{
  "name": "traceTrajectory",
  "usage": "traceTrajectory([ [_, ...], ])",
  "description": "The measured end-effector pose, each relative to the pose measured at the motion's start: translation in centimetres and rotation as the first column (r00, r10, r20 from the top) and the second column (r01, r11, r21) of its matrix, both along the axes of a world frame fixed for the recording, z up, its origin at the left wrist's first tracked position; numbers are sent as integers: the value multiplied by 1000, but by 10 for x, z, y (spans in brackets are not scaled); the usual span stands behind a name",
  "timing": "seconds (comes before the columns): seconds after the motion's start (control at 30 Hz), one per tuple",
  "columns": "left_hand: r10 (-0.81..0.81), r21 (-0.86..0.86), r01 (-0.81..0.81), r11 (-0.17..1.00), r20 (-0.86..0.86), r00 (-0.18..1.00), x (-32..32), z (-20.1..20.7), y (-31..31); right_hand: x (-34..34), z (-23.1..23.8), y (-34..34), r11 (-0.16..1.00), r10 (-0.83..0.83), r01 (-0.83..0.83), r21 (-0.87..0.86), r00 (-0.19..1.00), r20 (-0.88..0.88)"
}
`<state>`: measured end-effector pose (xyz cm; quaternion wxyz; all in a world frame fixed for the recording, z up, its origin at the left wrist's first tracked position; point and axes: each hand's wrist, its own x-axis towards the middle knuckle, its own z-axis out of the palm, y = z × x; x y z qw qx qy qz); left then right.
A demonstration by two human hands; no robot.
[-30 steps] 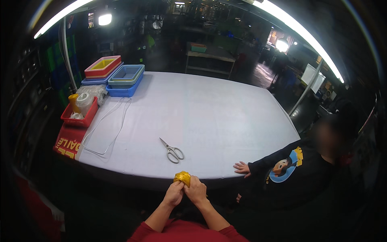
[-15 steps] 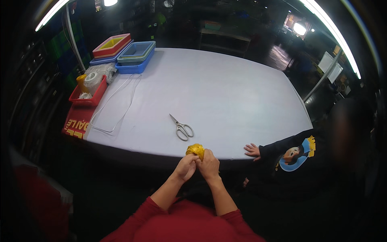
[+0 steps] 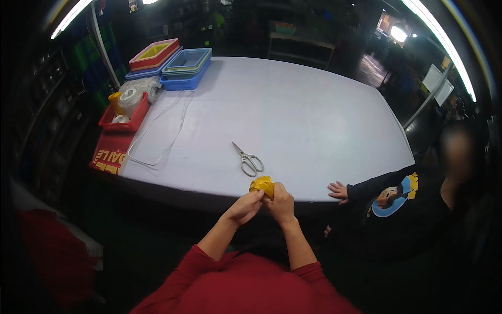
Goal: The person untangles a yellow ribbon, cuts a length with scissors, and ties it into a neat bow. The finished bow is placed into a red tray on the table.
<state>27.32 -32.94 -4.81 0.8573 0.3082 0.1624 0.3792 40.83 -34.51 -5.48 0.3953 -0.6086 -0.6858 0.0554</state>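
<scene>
A crumpled, shiny yellow plastic bundle (image 3: 262, 185) is held between my two hands at the near edge of the table. My left hand (image 3: 247, 206) is closed on its near left side, with the thumb pressed against the plastic. My right hand (image 3: 281, 203) has its fingers curled around the right side. The bundle's underside is hidden by my fingers. Just beyond it lies a pair of metal scissors (image 3: 248, 161) on the white tabletop, blades pointing away and to the left.
Stacked plastic baskets (image 3: 185, 83) and a red basket (image 3: 139, 112) with rolls occupy the table's far left. A loop of white cord (image 3: 183, 118) lies nearby. At right, a co-worker's hand (image 3: 339, 190) rests on the table's near edge (image 3: 308, 200).
The whole view has shifted slightly. My left hand has changed its grip, its thumb now lying flatter against the yellow bundle. The scissors and the co-worker's hand stay in place on the table.
</scene>
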Motion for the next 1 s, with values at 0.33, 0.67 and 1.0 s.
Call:
traceTrajectory([
  [0.33, 81, 49, -71, 996, -264, 961, 17, 5, -23, 9, 1, -14, 997, 40, -37, 69, 998, -46],
  [0.67, 402, 330, -269, 905, -455, 794, 21, 10, -42, 5, 14, -24, 999, 29, -27, 46, 999, -43],
  [1.0, 599, 235, -589, 773, -574, 557, 40, 16, -12, -31, 18, -19, 986, -168, 167, 30, 984, 53],
])
